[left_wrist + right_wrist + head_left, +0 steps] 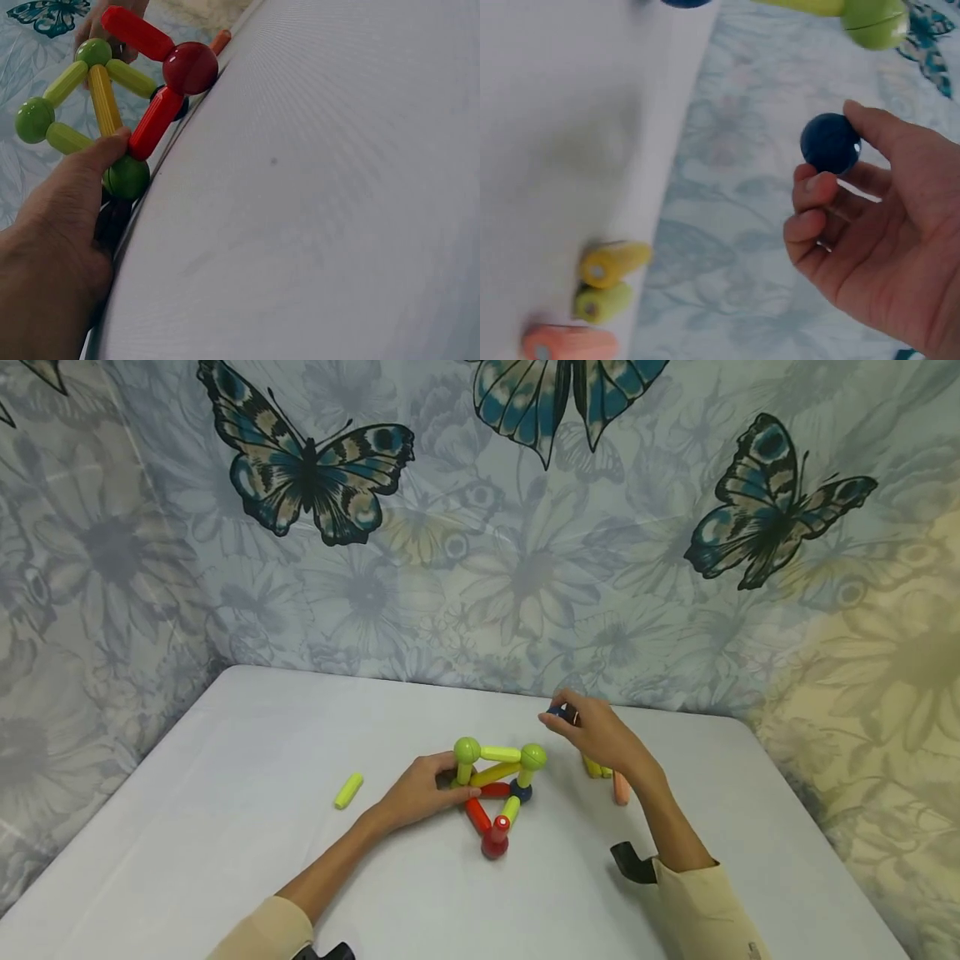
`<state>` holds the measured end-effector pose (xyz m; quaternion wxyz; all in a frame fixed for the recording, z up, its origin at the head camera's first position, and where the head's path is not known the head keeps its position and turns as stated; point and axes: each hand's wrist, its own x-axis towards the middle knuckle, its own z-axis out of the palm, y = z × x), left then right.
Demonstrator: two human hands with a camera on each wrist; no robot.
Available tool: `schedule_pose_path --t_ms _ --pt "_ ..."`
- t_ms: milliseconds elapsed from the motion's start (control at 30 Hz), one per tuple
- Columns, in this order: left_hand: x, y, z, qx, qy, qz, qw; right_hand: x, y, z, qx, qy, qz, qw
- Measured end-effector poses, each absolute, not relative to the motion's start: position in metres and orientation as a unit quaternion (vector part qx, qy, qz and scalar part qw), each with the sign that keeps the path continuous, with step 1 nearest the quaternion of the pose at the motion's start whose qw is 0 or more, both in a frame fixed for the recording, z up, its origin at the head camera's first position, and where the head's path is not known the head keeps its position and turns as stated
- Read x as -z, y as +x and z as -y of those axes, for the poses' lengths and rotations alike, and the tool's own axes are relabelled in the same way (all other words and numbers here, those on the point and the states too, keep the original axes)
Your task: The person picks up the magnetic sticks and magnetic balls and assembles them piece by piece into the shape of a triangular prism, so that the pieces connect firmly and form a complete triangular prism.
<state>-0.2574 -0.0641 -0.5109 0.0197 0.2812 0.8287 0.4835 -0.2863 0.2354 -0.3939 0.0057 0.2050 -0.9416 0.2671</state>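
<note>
A frame of balls and sticks stands on the table, with a red ball at its near corner and light green balls on top. Red, yellow and green sticks join them, and a dark blue ball sits low on the right. My left hand grips the frame's left side, its thumb by a green ball near the tabletop. Raised behind and right of the frame, my right hand pinches a loose blue ball between thumb and fingers, apart from the frame.
A lone yellow-green stick lies left of my left hand. Below my right forearm lie a yellow stick, a green stick and an orange stick. The white table meets a patterned cloth backdrop behind.
</note>
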Motion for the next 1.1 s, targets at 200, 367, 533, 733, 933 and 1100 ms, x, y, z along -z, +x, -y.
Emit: schedule_pose_path --t_ms 200,367,533,733,933,1100 --pt "0.511 -0.258 0.06 -0.481 0.286 -0.828 0.025 0.355 -0.247 -0.238 -0.253 0.246 0.936 0.012" --pt "0.511 -0.259 0.061 -0.488 0.29 -0.823 0.019 0.333 -0.217 -0.226 -0.233 0.366 0.899 -0.061" --pt "0.512 -0.259 0.064 -0.485 0.281 -0.828 0.021 0.333 -0.195 -0.201 -0.207 0.441 0.864 -0.127" --pt "0.512 -0.259 0.063 -0.486 0.286 -0.826 0.016 0.349 -0.193 -0.179 -0.167 0.457 0.86 -0.154" --pt "0.511 -0.258 0.061 -0.486 0.289 -0.824 0.028 0.356 -0.195 -0.177 -0.152 0.441 0.868 -0.172" --pt "0.511 -0.257 0.064 -0.492 0.287 -0.822 0.023 0.358 -0.193 -0.173 -0.147 0.434 0.871 -0.175"
